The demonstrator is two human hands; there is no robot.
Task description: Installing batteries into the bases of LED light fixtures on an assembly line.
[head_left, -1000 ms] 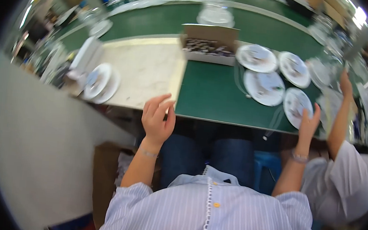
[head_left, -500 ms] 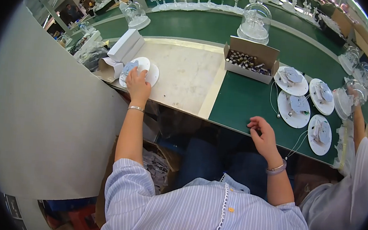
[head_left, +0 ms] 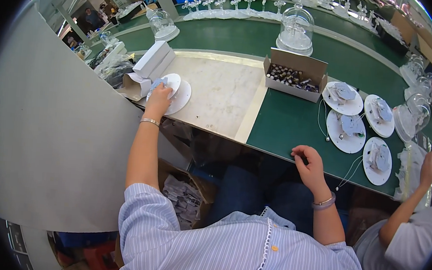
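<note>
At the left end of the bench my left hand (head_left: 159, 101) is closed on a white round base (head_left: 172, 82) with a grey-blue part on it. Beneath that base lies another white disc (head_left: 181, 101) on the pale board. My fingers partly hide the grey-blue part. My right hand (head_left: 309, 165) rests at the bench's front edge, fingers loosely curled and apart, holding nothing. Nearest to it on the right are several white round bases (head_left: 346, 142) with grey-blue parts and thin white cables.
An open carton (head_left: 294, 90) of small cylindrical pieces stands behind the bench's middle. A clear dome (head_left: 296, 32) is beyond it. White boxes (head_left: 154, 59) and a brown carton (head_left: 134, 87) sit left. Another person's hand (head_left: 429, 169) is at far right. A scrap box (head_left: 183, 198) stands below.
My left hand's fingers have drawn together on the upper base. My right hand has hardly moved. The other person's near hand has left the domes at right and come nearer.
</note>
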